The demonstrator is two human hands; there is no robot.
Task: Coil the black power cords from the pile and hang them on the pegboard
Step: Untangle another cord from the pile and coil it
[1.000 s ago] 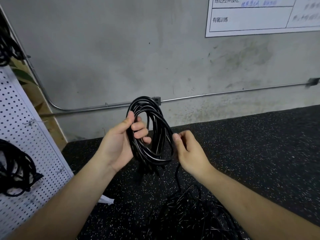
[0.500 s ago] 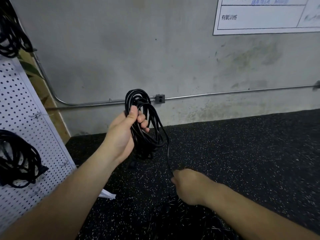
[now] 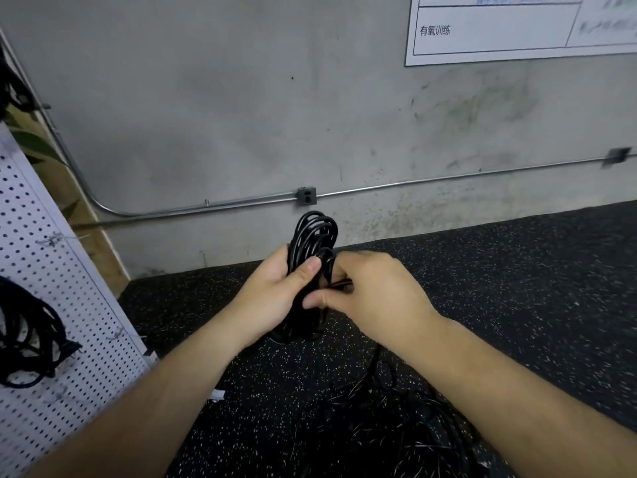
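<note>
My left hand point(image 3: 272, 294) grips a coil of black power cord point(image 3: 315, 236), thumb across its front, holding it upright in front of me. My right hand point(image 3: 372, 294) is up against the coil's right side and pinches a strand of the same cord; the loose tail drops behind my right wrist toward the pile of black cords point(image 3: 389, 419) on the floor. On the left stands the white pegboard point(image 3: 69, 305), where a coiled black cord point(image 3: 27, 339) hangs from a hook.
A grey concrete wall point(image 3: 241, 115) carries a metal conduit point(image 3: 206, 207) with a small junction box point(image 3: 306, 195). A white chart point(image 3: 517, 25) hangs at the upper right. Black speckled rubber flooring point(image 3: 517, 288) stretches to the right. Bare metal hooks point(image 3: 51, 239) stick out of the pegboard.
My right hand has come up from the pile on the floor to the coil, bringing a strand with it. The coil sits lower and more central in view than before.
</note>
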